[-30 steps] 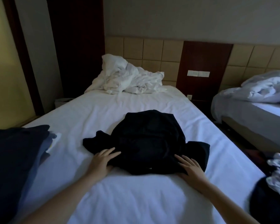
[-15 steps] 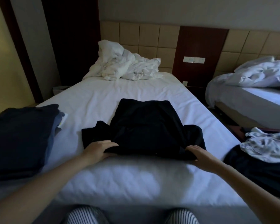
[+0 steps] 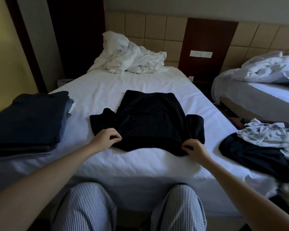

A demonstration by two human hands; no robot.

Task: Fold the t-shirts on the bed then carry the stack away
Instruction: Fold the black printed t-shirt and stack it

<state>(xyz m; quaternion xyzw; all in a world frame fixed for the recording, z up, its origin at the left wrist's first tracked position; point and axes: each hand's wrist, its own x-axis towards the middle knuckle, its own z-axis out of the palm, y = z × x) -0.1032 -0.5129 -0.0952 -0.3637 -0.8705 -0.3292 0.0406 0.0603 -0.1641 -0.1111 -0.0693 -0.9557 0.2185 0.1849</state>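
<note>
Risk no. 1: an uneven fold. Black t-shirt (image 3: 150, 117) lies flat mid-bed (image 3: 107, 84), sleeves spread on the side nearest the person, far edge pointing at the headboard. Left grip (image 3: 107, 136) pinches the near edge by the L sleeve, fingers curled onto the cloth. Right grip (image 3: 194, 148) pinches the near R corner the same way.

The near edge sags in a curve btw the two grips, so if one side lifts or travels faster, the fold line will likely skew & need redoing. Sleeves aren't tucked in. Folding w/o dealing w/ them prob. leaves flaps sticking out, and the shirt would sit badly on the folded stack (image 3: 28, 117) at the bed's left edge.

Fabric is dark & the light dim, so layers are hard to read. It'd be easy to catch only the top layer & leave the rest behind. The near edge is also close to the mattress edge, so a tug toward the person could drag the shirt off.

Unfolded pile (image 3: 257, 147) at right, dark & pale pieces, isn't done, so the task looks approx. midway at best.
</note>
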